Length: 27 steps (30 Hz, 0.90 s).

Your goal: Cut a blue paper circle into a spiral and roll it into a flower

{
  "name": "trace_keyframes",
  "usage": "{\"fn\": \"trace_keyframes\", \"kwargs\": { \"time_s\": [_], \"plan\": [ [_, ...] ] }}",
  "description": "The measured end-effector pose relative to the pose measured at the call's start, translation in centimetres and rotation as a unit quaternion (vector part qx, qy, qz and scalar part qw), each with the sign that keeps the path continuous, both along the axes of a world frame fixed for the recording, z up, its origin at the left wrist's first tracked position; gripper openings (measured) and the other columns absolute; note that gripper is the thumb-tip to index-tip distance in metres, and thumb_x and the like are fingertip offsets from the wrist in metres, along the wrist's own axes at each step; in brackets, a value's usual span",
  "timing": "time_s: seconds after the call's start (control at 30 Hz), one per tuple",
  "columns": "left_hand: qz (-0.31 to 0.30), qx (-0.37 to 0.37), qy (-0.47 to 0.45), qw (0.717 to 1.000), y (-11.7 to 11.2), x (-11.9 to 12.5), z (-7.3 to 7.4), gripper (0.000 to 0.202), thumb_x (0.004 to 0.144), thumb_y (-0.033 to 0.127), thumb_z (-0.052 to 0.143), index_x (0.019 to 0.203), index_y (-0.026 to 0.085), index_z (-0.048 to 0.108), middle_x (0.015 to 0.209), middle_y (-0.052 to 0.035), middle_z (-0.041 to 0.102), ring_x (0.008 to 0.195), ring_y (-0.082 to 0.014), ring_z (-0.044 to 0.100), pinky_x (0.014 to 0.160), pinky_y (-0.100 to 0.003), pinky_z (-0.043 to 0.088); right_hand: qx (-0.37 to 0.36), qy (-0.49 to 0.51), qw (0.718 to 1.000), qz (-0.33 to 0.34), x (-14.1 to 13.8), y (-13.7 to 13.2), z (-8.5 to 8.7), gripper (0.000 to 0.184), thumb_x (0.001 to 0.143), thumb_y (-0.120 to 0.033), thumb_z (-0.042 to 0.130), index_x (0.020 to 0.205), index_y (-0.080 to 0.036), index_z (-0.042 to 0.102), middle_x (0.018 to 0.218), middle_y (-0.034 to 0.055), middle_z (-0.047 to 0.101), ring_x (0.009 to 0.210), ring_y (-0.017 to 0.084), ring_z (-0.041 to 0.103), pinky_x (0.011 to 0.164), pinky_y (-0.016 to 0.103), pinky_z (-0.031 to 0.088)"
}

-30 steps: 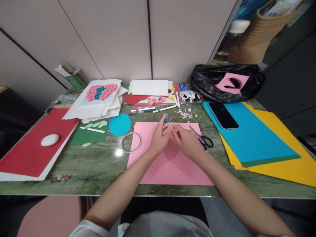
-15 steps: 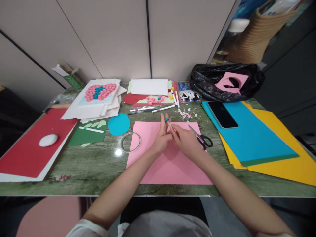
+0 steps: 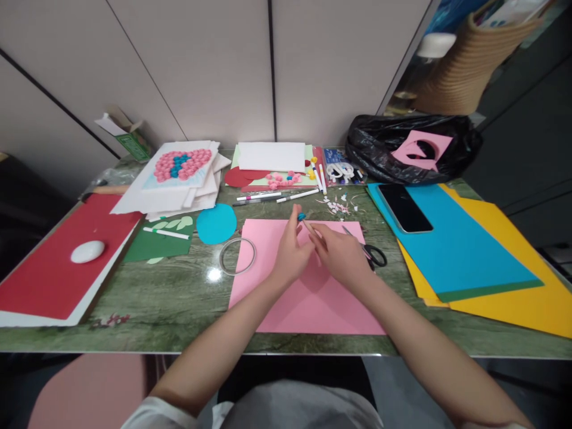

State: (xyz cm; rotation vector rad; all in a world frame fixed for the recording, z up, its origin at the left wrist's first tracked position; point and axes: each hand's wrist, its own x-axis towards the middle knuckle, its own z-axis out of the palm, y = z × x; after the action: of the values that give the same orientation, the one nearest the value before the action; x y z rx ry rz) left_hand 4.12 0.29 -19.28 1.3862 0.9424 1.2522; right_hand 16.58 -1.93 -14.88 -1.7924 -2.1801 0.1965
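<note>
Head view: we see little change from half a second ago. Both hands stay together over the pink sheet, and the left hand has closed up slightly against the right hand; everything else on the counter lies where it did.

We can read no writing anywhere: the green box at the back left and the blue packet by the markers carry print too small to make out.

Our left hand pinches a small blue bit between fingertips, held just above the far edge of the pink sheet. Our right hand is closed narrowly on a thin pale stick whose tip meets the blue bit. The blue bit is tiny, rounded and bright blue; we cannot tell its exact shape.

The scissors lie just beside the right hand, partly on the pink sheet. A clear ring of tape sits left of the sheet, near a blue paper disc. A phone rests on blue paper at the right.
</note>
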Motion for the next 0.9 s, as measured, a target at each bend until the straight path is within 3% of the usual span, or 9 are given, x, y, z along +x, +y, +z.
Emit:
{"fn": "trace_keyframes", "kwargs": {
  "time_s": [0.4, 0.5, 0.67, 0.77, 0.9],
  "plan": [
    [-0.052, -0.062, -0.023, 0.996, -0.3, 0.4, 0.0, 0.098, 0.061, 0.001, 0.048, 0.147, 0.033, 0.016, 0.160, 0.0028, 0.004, 0.147, -0.0218, 0.013, 0.120, -0.039, 0.013, 0.010, -0.020, 1.000, 0.002, 0.0, 0.0, -0.8, 0.034, 0.097, -0.032, 0.038, 0.123, -0.022, 0.059, 0.089, 0.0054, 0.076, 0.072, 0.022, 0.069, 0.059, 0.028, 0.034],
    [-0.040, -0.070, -0.057, 0.995, 0.1, -0.1, 0.0, 0.093, 0.063, 0.003, 0.051, 0.145, 0.035, 0.021, 0.159, 0.0010, 0.014, 0.146, -0.0208, 0.017, 0.118, -0.040, 0.018, 0.017, -0.017, 1.000, -0.003, 0.2, 0.1, -0.6, 0.034, 0.096, -0.033, 0.040, 0.122, -0.023, 0.059, 0.087, 0.0033, 0.076, 0.073, 0.022, 0.070, 0.059, 0.028, 0.035],
    [0.062, -0.072, -0.077, 0.992, 1.2, -1.0, 0.7, 0.064, 0.073, 0.014, 0.063, 0.133, 0.024, 0.045, 0.148, -0.0091, 0.040, 0.134, -0.0244, 0.042, 0.111, -0.040, 0.035, 0.043, -0.025, 0.999, 0.003, 0.4, 0.2, -0.5, 0.033, 0.095, -0.030, 0.042, 0.123, -0.025, 0.059, 0.089, 0.0019, 0.076, 0.075, 0.021, 0.070, 0.060, 0.028, 0.035],
    [0.062, -0.055, -0.064, 0.994, 1.4, -1.2, 0.9, 0.056, 0.075, 0.018, 0.066, 0.129, 0.020, 0.051, 0.135, -0.0119, 0.056, 0.124, -0.0231, 0.054, 0.108, -0.039, 0.040, 0.063, -0.052, 0.997, 0.005, 0.3, 0.1, -0.7, 0.032, 0.095, -0.031, 0.041, 0.120, -0.024, 0.061, 0.085, 0.0035, 0.076, 0.072, 0.020, 0.069, 0.061, 0.028, 0.035],
    [0.076, -0.021, -0.047, 0.996, 1.0, -0.9, 0.5, 0.044, 0.082, 0.019, 0.060, 0.125, 0.021, 0.055, 0.128, -0.0093, 0.061, 0.117, -0.0208, 0.059, 0.105, -0.038, 0.045, 0.083, -0.081, 0.993, 0.009, 0.1, -0.1, -0.8, 0.031, 0.095, -0.029, 0.041, 0.115, -0.023, 0.063, 0.082, 0.0045, 0.076, 0.071, 0.020, 0.069, 0.064, 0.029, 0.035]
  ]
}}
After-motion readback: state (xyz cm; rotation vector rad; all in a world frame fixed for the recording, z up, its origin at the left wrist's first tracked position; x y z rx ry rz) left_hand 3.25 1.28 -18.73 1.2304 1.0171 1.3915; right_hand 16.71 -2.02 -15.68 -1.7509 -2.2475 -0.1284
